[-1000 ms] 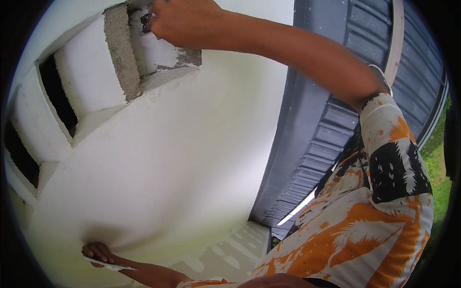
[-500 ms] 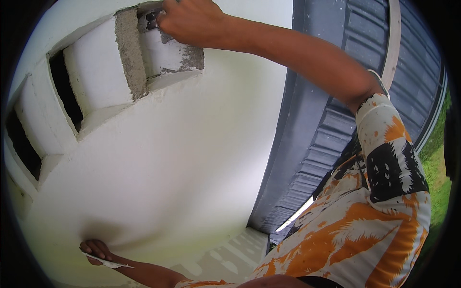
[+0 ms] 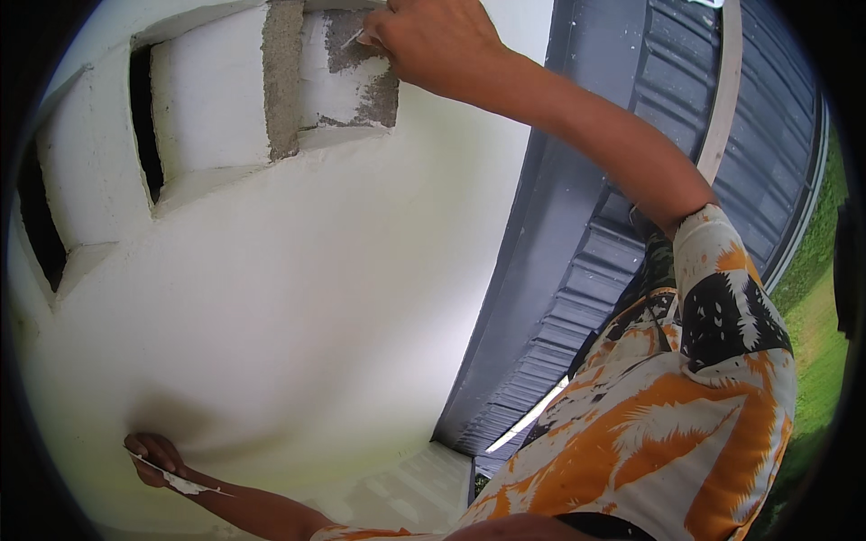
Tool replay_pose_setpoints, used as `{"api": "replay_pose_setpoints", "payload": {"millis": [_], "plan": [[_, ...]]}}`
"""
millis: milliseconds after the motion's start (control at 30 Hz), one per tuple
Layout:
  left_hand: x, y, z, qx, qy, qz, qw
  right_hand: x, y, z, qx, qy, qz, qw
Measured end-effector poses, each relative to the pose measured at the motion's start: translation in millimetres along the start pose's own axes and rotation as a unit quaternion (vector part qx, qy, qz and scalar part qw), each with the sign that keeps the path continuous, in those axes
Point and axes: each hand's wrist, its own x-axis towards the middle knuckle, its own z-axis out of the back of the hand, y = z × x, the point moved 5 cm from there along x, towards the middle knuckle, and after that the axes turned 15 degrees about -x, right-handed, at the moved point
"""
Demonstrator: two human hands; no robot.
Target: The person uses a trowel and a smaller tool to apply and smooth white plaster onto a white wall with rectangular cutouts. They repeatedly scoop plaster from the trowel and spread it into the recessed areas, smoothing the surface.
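My right hand (image 3: 442,41) reaches up to a recessed wall opening. Its fingers are closed around a small, mostly hidden tool, of which a thin pale edge shows, like a putty knife's blade. The recess surface (image 3: 316,81) in front of it is part white, part rough grey. A bare grey strip (image 3: 281,90) runs along the recess's left side. Low on the left, my left hand (image 3: 155,455) grips a thin flat plate (image 3: 185,485), seen nearly edge-on, with white paste on it. That hand is close to the white wall and casts a shadow there.
More slanted openings with dark gaps (image 3: 144,117) line the white wall (image 3: 316,270) to the left. Grey ribbed metal sheeting (image 3: 577,307) and a pale wooden strip (image 3: 726,99) are on the right. Green grass (image 3: 807,361) shows at the far right.
My right hand has moved right across the recess, uncovering more of its patchy surface. The openings have shifted right in the view, and my left hand sits slightly farther left, still holding the plate.
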Motion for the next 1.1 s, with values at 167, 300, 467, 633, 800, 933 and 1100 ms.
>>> {"api": "replay_pose_setpoints", "payload": {"millis": [167,300,467,633,800,933,1100], "plan": [[-12.5,7.2,53.1,0.081,-0.084,-0.084,0.990,-75.1,-49.0,22.0,0.526,0.045,-0.333,0.782],[-53.7,23.6,117.6,0.115,-0.228,-0.141,0.956,-133.0,-18.7,27.8,0.627,0.164,-0.430,0.629],[-37.5,57.7,113.7,0.001,-0.191,-0.126,0.974,-140.7,11.4,38.0,0.568,0.234,-0.379,0.692],[74.7,150.6,13.2,-0.253,-0.193,-0.251,0.914,-91.5,-12.7,71.8,0.581,0.211,-0.296,0.728],[103.0,246.3,-157.7,-0.461,-0.419,-0.197,0.757,-72.9,36.1,143.5,0.668,0.265,-0.195,0.668],[145.9,317.8,-224.3,-0.617,-0.417,-0.099,0.660,-82.8,63.3,185.2,0.630,0.255,-0.027,0.733],[161.5,330.9,-245.7,-0.556,-0.377,-0.156,0.724,-76.8,70.0,192.3,0.393,0.135,0.270,0.869]]}}
